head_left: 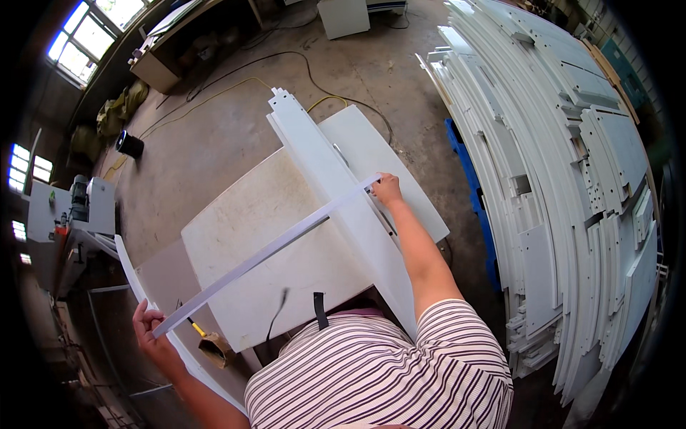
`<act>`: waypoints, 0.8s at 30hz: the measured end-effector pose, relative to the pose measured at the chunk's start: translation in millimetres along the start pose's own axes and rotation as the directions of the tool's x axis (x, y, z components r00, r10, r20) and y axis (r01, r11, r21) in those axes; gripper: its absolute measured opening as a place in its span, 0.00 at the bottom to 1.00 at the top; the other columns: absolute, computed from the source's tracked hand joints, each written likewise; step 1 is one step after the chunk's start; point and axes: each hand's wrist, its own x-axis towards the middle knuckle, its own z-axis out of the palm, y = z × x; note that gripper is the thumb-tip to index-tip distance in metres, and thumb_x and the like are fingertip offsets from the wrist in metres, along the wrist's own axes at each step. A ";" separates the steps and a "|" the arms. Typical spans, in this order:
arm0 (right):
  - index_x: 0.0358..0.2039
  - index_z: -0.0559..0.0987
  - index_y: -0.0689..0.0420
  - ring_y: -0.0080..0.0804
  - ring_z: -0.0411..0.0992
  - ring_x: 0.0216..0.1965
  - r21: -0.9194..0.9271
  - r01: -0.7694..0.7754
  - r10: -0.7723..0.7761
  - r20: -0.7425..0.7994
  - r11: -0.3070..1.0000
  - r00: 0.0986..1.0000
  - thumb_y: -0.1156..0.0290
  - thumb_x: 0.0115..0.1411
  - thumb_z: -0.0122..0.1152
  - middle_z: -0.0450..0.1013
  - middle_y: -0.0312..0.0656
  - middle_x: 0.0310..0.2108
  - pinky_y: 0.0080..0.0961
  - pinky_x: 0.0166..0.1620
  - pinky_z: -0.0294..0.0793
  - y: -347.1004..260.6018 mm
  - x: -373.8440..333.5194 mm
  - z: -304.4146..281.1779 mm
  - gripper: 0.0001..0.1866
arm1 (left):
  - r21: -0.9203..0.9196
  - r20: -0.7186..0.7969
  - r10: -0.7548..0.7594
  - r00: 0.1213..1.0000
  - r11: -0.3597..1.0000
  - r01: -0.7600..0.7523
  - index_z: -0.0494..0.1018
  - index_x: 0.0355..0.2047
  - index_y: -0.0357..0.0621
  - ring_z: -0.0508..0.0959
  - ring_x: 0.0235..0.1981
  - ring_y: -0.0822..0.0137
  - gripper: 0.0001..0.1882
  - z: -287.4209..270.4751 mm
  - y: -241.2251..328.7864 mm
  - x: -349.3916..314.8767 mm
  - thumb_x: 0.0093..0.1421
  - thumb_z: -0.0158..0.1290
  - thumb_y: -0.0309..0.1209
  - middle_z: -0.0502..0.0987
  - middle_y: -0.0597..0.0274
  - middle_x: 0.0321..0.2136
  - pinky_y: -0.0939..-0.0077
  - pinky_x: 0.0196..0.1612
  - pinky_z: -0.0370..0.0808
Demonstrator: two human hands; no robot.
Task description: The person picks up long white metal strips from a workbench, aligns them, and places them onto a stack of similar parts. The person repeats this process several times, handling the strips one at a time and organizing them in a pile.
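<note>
The right arm reaches forward over the desk [236,207], its hand [386,188] closed on the far end of a long white strip [259,259]; the left arm stays low, its hand [151,330] gripping the near end just off the desk's left edge. The strip slants across the desk, over a long white panel [304,154] lying along its right side. Stacked white panels [529,171] stand right of the desk, a black cylinder [130,144] beyond its left corner, a machine [89,207] to its left.
</note>
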 end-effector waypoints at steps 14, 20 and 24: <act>0.33 0.82 0.55 0.37 0.78 0.32 -0.474 0.207 -0.240 -0.010 0.856 0.971 0.65 0.47 0.62 0.79 0.42 0.29 0.36 0.40 0.76 37.3 21.1 27.2 0.13 | -0.090 0.068 -0.009 0.998 0.996 0.015 0.71 0.48 0.38 0.69 0.30 0.76 0.22 17.1 -7.6 -2.6 0.55 0.42 0.12 0.69 0.66 0.28 0.83 0.38 0.70; 0.43 0.77 0.59 0.38 0.77 0.32 -0.190 0.133 -0.164 -0.157 0.973 0.974 0.69 0.46 0.64 0.77 0.46 0.33 0.31 0.41 0.76 3.3 -11.6 -10.3 0.21 | -0.107 0.113 -0.017 0.993 0.994 0.030 0.70 0.50 0.38 0.74 0.35 0.74 0.20 21.6 -17.3 -8.7 0.57 0.46 0.14 0.73 0.64 0.33 0.81 0.42 0.72; 0.47 0.73 0.61 0.38 0.77 0.36 -0.192 0.084 -0.121 -0.192 0.978 0.974 0.69 0.49 0.64 0.76 0.49 0.38 0.30 0.43 0.75 10.5 -47.6 -29.0 0.24 | -0.047 0.275 0.056 0.960 0.998 -0.045 0.68 0.52 0.37 0.76 0.42 0.66 0.24 63.4 -35.1 -21.1 0.54 0.56 0.19 0.75 0.58 0.38 0.72 0.50 0.70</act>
